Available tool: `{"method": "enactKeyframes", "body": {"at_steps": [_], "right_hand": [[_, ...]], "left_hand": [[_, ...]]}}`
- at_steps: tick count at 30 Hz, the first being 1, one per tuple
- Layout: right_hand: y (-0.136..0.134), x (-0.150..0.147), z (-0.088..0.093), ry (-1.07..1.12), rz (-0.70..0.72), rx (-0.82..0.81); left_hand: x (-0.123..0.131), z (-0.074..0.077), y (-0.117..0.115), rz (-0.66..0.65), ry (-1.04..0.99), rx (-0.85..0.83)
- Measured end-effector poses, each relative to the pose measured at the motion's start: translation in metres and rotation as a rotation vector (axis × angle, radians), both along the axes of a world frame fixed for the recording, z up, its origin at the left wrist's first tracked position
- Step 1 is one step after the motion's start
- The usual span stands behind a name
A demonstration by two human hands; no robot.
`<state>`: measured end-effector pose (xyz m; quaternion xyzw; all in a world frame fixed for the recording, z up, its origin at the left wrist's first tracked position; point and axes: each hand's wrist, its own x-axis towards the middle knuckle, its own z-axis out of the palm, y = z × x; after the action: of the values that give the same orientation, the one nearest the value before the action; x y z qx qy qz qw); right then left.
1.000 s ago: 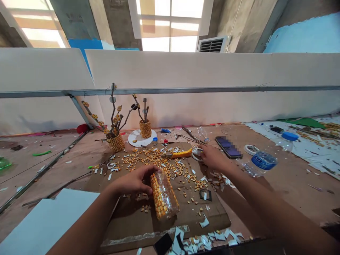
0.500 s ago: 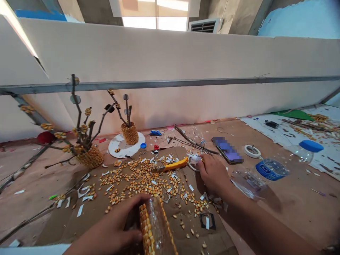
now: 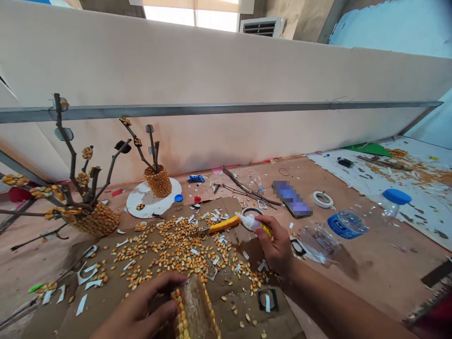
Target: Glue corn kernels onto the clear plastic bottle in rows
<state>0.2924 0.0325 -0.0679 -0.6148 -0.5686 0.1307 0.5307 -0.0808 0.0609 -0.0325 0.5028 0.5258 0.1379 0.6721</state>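
My left hand (image 3: 143, 310) grips a clear plastic bottle piece (image 3: 194, 310) partly covered with stuck-on corn kernels, low on the cardboard sheet (image 3: 233, 207). My right hand (image 3: 277, 247) is closed on a small white glue bottle (image 3: 252, 222) with a yellow label, its nozzle pointing left. Loose corn kernels (image 3: 176, 247) and white paper scraps lie scattered over the cardboard between my hands. A yellow-handled cutter (image 3: 221, 226) lies just left of the glue bottle.
Two corn-covered pots with twig branches stand at the left (image 3: 95, 219) and on a white disc (image 3: 158, 181). A phone (image 3: 292, 198), a tape roll (image 3: 323, 199), a blue-capped water bottle (image 3: 360, 219) and loose twigs (image 3: 243, 188) lie to the right. A white partition wall backs the table.
My right hand has lifted the glue bottle off the table and drawn it back toward me. The view has tilted down and left; the left hand keeps hold of the corn-covered bottle piece.
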Motion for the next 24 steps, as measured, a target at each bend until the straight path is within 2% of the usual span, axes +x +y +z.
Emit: {"method": "enactKeyframes", "body": {"at_steps": [2,4,7,10,12,15,20,24], "right_hand": [[-0.002,-0.015,0.012,0.065,0.033,0.019],[-0.001,-0.035,0.031,0.151,0.093,-0.008],[0.008,-0.070,0.065,0.639,0.347,-0.184],[0.014,-0.099,0.088,0.899,0.555,-0.329],[0.013,-0.111,0.093,0.957,0.610,-0.370],[0.009,-0.115,0.089,0.935,0.612,-0.395],[0.002,-0.098,0.086,0.805,0.635,-0.424],[0.003,-0.089,0.088,0.712,0.675,-0.371]], "left_hand": [[0.006,0.006,0.004,-0.028,0.017,0.021],[0.014,0.016,0.010,-0.068,0.059,0.089],[0.025,0.032,0.017,-0.102,0.080,0.139],[0.028,0.038,0.019,-0.061,0.084,0.160],[0.025,0.034,0.019,-0.058,0.094,0.168],[0.017,0.025,0.020,-0.075,0.119,0.188],[0.012,0.015,0.023,-0.090,0.116,0.209],[0.010,0.010,0.020,-0.053,0.073,0.197]]}}
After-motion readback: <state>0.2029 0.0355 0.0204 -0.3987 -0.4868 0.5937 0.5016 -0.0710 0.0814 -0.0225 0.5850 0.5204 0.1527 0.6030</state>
